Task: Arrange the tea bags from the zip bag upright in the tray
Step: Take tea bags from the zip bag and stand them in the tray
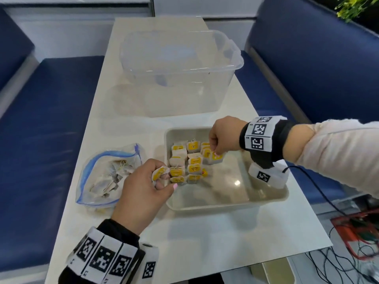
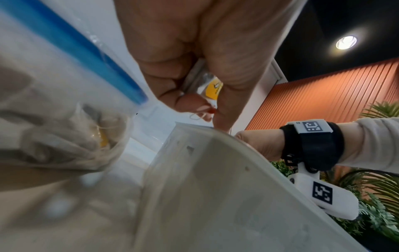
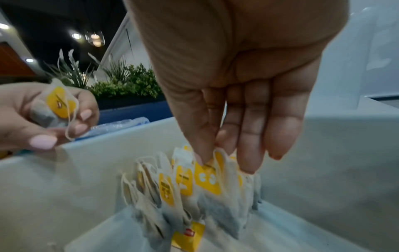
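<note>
Nearest, a spare tea bag (image 1: 160, 173) is gripped in the curled fingers of the left hand (image 1: 143, 186), held at the left rim of the tray (image 1: 225, 203), with the zip bag (image 1: 106, 175) of remaining bags just left. Farther in, an upright tea bag (image 1: 216, 157) at the right end of the rows (image 1: 189, 162) is pinched by the right hand (image 1: 223, 136). It is best lowered straight, pressed against its neighbours, then released gently so nothing is toppled.

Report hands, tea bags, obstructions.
Left hand grips one tea bag. Right hand pinches another bag in the tray. Zip bag not empty. Nothing in the way.
</note>
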`<state>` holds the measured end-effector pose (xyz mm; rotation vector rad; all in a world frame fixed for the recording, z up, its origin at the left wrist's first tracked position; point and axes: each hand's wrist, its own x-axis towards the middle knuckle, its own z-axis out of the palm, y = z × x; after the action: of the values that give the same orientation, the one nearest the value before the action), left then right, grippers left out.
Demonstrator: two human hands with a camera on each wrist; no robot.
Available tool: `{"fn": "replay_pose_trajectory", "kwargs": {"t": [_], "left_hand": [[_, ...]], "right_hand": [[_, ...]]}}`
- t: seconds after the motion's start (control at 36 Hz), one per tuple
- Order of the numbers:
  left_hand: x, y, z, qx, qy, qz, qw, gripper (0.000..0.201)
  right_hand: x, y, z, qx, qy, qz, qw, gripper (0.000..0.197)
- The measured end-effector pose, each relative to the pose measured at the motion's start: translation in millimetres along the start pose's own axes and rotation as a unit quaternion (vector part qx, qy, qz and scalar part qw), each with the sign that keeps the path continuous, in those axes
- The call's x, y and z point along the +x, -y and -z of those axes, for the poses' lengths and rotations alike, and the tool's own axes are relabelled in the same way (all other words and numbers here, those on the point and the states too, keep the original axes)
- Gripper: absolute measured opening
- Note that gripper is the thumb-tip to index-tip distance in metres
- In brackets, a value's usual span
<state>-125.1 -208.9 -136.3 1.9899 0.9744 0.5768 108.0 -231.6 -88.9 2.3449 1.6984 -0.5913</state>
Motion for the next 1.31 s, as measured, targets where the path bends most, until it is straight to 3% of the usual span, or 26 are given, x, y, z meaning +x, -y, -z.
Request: {"fn": "replay_pose_trajectory", "kwargs": {"t": [0.22, 0.36, 0.58, 1.11, 1.31], "left_hand": [[-1, 5, 0, -0.005, 0.010, 0.006, 1.000, 0.037], [-1, 8, 2, 0.001, 0.013, 0.009, 1.000, 0.035], [0, 8, 1, 0.002, 0.017, 0.010, 1.000, 0.036], [1, 8, 4, -0.008, 0.019, 0.001, 1.000, 0.035], [5, 1, 10, -0.062, 0.018, 0.034, 0.997, 0.030]], "right_hand": [[16, 11, -11, -0.064, 0.051, 0.014, 0.997, 0.001], [21, 14, -18, -0.071, 0.054, 0.006, 0.996, 0.016], [23, 13, -21, -0.067, 0.024, -0.005, 0.997, 0.015], [20, 6, -22, -0.075, 0.048, 0.017, 0.996, 0.006], [19, 3, -19, -0.074, 0.037, 0.012, 0.996, 0.025]]}}
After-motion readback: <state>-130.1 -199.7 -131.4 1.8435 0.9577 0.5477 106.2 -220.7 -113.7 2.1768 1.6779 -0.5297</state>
